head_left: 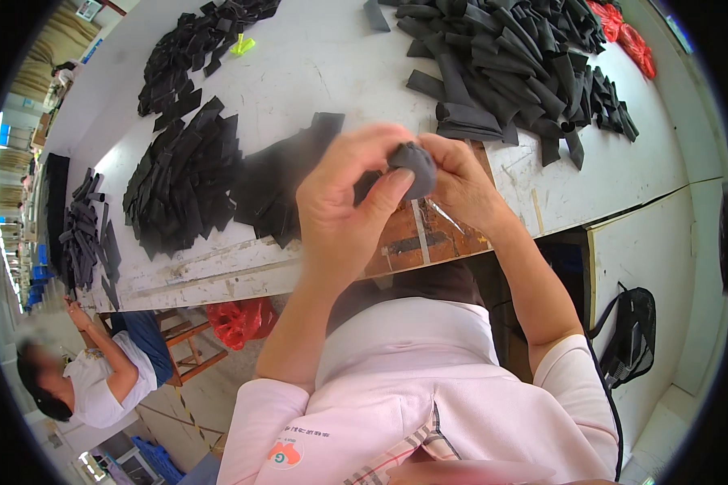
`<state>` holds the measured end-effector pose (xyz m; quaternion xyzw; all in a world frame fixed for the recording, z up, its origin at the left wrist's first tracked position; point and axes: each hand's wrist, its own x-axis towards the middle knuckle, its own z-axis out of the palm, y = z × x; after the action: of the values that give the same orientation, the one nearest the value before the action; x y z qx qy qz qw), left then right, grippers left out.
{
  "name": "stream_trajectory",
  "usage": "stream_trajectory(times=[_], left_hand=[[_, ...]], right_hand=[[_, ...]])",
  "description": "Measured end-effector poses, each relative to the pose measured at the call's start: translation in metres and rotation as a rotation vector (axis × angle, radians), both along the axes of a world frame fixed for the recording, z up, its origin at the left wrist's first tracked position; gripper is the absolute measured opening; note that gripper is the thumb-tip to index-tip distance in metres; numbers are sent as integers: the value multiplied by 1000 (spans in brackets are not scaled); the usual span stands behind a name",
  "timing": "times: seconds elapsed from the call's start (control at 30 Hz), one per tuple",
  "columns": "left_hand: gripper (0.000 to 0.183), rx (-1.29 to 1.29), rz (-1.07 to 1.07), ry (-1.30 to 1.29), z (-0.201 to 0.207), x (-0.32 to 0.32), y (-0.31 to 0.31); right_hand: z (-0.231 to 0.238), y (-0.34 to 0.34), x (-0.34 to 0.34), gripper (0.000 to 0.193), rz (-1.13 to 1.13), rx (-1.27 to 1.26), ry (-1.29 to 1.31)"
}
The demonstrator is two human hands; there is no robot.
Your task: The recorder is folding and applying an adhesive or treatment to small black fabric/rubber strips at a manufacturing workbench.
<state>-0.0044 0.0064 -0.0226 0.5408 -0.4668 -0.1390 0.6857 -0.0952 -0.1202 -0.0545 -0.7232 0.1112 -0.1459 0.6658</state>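
Observation:
Above the table edge, a small dark grey fabric piece point(416, 168) is bunched into a rounded shape between my two hands. My left hand point(338, 184) is closed on it, with the thumb pressing on its front. From the other side my right hand point(467, 184) pinches the same fabric, its fingertips partly hidden behind it. Just below the right hand shows a thin shiny metal tool point(446, 217); whether that hand holds it or it lies on the table, I cannot tell. Flat dark fabric pieces point(271, 190) lie fanned out beside my left hand.
A large heap of dark fabric tubes point(501, 61) covers the far right. More dark pieces point(182, 182) and a neon yellow strip point(242, 45) lie leftward. A brown board point(404, 238) sits at the table edge. Another person point(109, 368) works at the left, near a red bag point(241, 321).

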Motion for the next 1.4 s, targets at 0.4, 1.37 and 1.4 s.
stream_trajectory(times=[0.4, 1.37, 1.4], left_hand=[[14, -62, -60, 526, -15, -10, 3], [12, -261, -148, 751, -5, 6, 2], [11, -236, -146, 678, -6, 7, 0]], right_hand=[[8, 0, -8, 21, -35, -885, -163], [19, 0, -9, 26, -89, -872, -206], [15, 1, -10, 26, -90, -864, -197]])
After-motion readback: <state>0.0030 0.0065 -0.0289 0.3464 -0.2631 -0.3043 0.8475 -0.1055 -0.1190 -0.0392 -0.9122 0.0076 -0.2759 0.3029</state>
